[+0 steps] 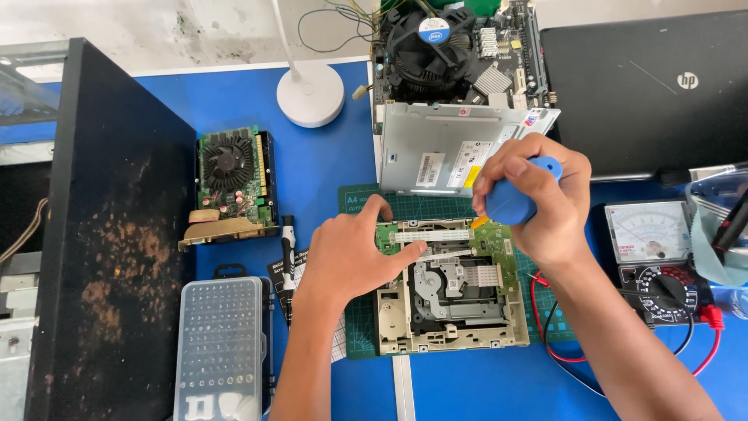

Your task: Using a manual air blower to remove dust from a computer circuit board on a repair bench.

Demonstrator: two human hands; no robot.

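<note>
Blue table [327, 168]: screwdriver [514, 199] probably enclosed by fingers [538, 191].

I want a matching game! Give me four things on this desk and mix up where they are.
Things:
1 graphics card
2 multimeter
3 screwdriver
4 bit case

Places:
A in the right hand
B bottom left, beside the left hand's forearm
C far right of the blue table
D left of the green mat, by the black panel

Pairs: 1-D, 2-C, 3-A, 4-B
</note>
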